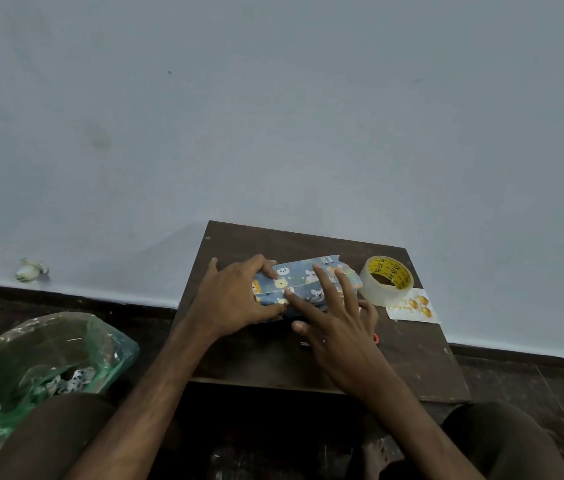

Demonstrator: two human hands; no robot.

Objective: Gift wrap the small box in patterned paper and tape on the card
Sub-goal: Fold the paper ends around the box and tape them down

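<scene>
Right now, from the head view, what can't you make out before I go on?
- Box: fully covered by the patterned paper.
- Paper's left end folds: hidden by the left hand gripping there.
- Seam, taped or not: the right hand lies flat over it, and clear tape would not show.
- Red object: mostly behind the right hand.
- Card writing: too small. The tape roll overlaps one corner.

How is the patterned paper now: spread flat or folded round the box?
Folded round; the paper shows a seam along its top.
</scene>
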